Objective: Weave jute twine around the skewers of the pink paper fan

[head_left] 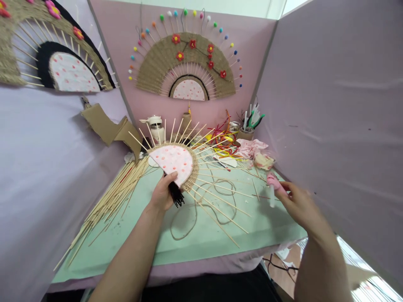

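My left hand (163, 193) grips the lower edge of a half-round fan piece (171, 160), thumb on its pink-dotted white face. Twine is wound along the curved rim, and thin wooden sticks (220, 199) spread out from it. A bundle of black yarn (176, 195) hangs below the thumb in the same hand. At the right side of the table my right hand (299, 207) is closed on a pink glue gun (274, 183), with a whitish glue stick (272, 198) poking out of it. Some right fingers are hidden behind the hand.
Loose twine (185, 235) loops across the green table. Many thin sticks (116, 197) lie at the left. Behind are a jar (156, 133), coloured pipe cleaners (225, 142), pink cloth (250, 147) and a tool pot (246, 133). A finished fan (154, 63) hangs on the back wall.
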Available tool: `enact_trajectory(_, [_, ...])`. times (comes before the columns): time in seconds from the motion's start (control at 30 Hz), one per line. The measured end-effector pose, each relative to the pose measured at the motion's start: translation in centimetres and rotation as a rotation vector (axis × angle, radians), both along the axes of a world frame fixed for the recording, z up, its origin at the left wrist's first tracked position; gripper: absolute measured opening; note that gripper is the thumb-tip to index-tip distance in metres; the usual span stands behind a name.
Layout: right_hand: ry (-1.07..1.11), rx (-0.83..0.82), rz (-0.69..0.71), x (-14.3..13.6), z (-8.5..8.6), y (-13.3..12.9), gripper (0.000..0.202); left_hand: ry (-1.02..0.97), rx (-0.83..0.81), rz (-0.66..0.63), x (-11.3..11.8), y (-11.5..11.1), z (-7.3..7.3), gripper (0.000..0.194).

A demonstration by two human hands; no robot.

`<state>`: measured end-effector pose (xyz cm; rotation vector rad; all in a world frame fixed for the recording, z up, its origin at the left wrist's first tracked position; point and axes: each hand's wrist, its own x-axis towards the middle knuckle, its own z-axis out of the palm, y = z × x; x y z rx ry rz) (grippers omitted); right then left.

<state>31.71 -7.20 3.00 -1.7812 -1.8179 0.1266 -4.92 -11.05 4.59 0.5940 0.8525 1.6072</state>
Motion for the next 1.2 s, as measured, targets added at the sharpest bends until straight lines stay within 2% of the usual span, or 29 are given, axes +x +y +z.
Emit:
enact_trajectory(0.1, [-0.181, -0.130, -0.063, 0.0, -2.5, 1.8, 0.046, -0.013, -0.008, 0.003, -0.1, 0.0, 0.0, 0.041])
enact_trajectory(0.2, [-0.249, -0.202, -0.151, -0.3, -4.3, 2.8, 0.046, -0.021, -0.018, 0.006, 0.0, 0.0, 0.0, 0.041])
enact_trajectory(0.27, [-0.259, -0.210, -0.192, -0.5, -4.8, 2.9, 0.047, -0.031, -0.021, 0.003, 0.0, 0.0, 0.1, 0.042])
enact_trajectory(0.33, [-0.231, -0.119, -0.178, -0.8, -4.4, 2.7, 0.045, -0.036, -0.023, -0.005, 0.1, 0.0, 0.1, 0.045])
enact_trajectory(0.4, [-0.106, 0.026, -0.060, -1.7, -3.4, 2.0, 0.042, -0.034, -0.026, -0.018, 0.2, -0.1, 0.1, 0.050])
enact_trajectory(0.47, [0.140, 0.113, 0.170, -3.5, -2.1, 1.0, 0.037, -0.027, -0.025, -0.033, 0.3, -0.2, 0.1, 0.056])
enact_trajectory(0.57, [0.555, -0.008, 0.490, -7.2, -0.3, -1.0, 0.031, -0.018, -0.024, -0.069, 0.6, -0.3, -0.1, 0.064])
enact_trajectory(0.6, [0.652, -0.068, 0.550, -8.4, 0.1, -1.6, 0.031, -0.017, -0.025, -0.084, 0.7, -0.4, -0.1, 0.066])
enact_trajectory(0.77, [0.940, -0.141, 0.652, -12.4, 0.3, -3.4, 0.024, -0.027, -0.026, -0.146, 1.2, -0.5, -0.3, 0.065])
enact_trajectory(0.97, [1.220, -0.212, 0.659, -13.6, -1.1, -3.4, 0.012, -0.024, -0.028, -0.159, 1.3, -0.5, -0.5, 0.071])
enact_trajectory(1.07, [1.275, -0.209, 0.675, -14.1, -1.5, -3.2, 0.004, -0.008, -0.028, -0.177, 1.3, -0.4, -0.6, 0.074])
enact_trajectory(1.2, [1.353, -0.220, 0.680, -14.8, -1.6, -3.3, 0.006, 0.001, -0.025, -0.185, 1.4, -0.5, -0.7, 0.075])
